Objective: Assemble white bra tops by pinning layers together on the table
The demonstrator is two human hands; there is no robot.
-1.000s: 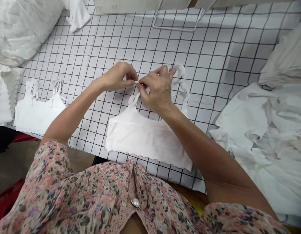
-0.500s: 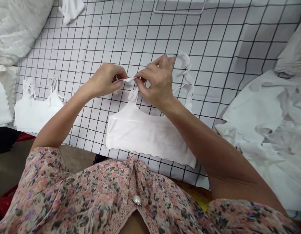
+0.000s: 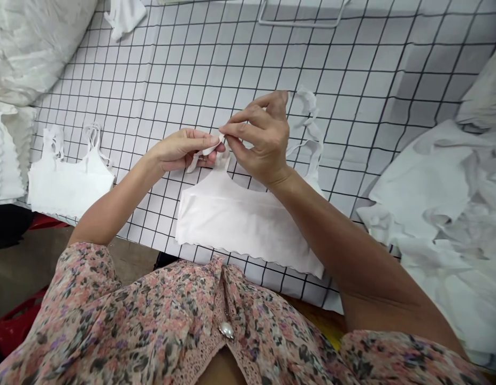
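Pinching a narrow white strap (image 3: 210,149), the left hand (image 3: 177,149) and right hand (image 3: 262,138) are hovering over one shoulder of a white crop top (image 3: 245,224) lying on the grid-patterned tabletop (image 3: 183,69).

Garment workshop, by its heaped white garments (image 3: 428,166)

I see one white bra top (image 3: 248,224), lying flat on the desk (image 3: 352,48), slightly wrinkled, wavy hem nearest the person. Left strap (image 3: 210,149) lifted, bent, pinched in both hands' fingers (image 3: 193,143). Right strap (image 3: 317,152) loose, twisted, stretching away from hem.
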